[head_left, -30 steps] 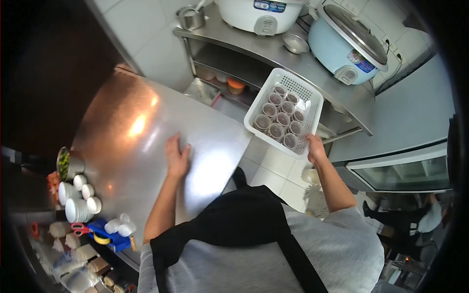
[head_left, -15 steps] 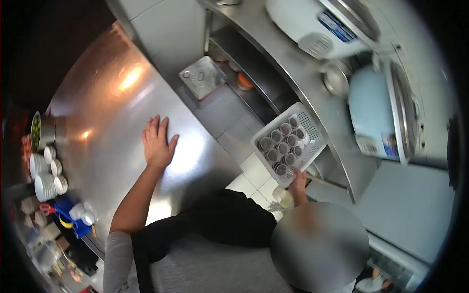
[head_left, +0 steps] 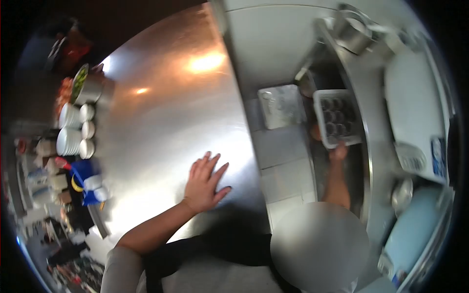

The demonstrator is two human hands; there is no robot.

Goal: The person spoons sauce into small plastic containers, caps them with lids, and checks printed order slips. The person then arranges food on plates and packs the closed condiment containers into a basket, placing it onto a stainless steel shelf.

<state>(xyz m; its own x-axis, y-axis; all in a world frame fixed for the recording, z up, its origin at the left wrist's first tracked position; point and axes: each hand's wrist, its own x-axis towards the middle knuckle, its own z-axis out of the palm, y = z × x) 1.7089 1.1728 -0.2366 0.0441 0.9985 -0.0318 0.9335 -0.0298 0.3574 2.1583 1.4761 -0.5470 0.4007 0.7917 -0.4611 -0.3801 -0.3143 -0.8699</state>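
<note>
My left hand [head_left: 207, 181] rests palm down on the stainless steel table [head_left: 171, 112], fingers spread, holding nothing. My right hand [head_left: 338, 152] grips the near edge of a white perforated plastic basket [head_left: 320, 115]. Inside the basket stand several small round cups [head_left: 334, 116] with dark contents; blur hides what these are. The basket is at the lower shelf [head_left: 326, 63] under the steel counter, partly behind the counter's edge. Whether it touches the shelf, I cannot tell. A grey blurred disc covers part of the view near my right arm.
On the floor between table and counter sits a clear-lidded container [head_left: 282, 107]. The counter [head_left: 364, 97] holds a metal pot [head_left: 354, 36] and large white and light blue appliances [head_left: 415, 229]. Stacked white bowls [head_left: 69, 141] and a pot of green pieces [head_left: 88, 90] line the table's far left.
My right hand has carried the basket forward, from above the aisle to the shelf under the counter. The view has turned right. My left hand stays on the table, fingers a little wider.
</note>
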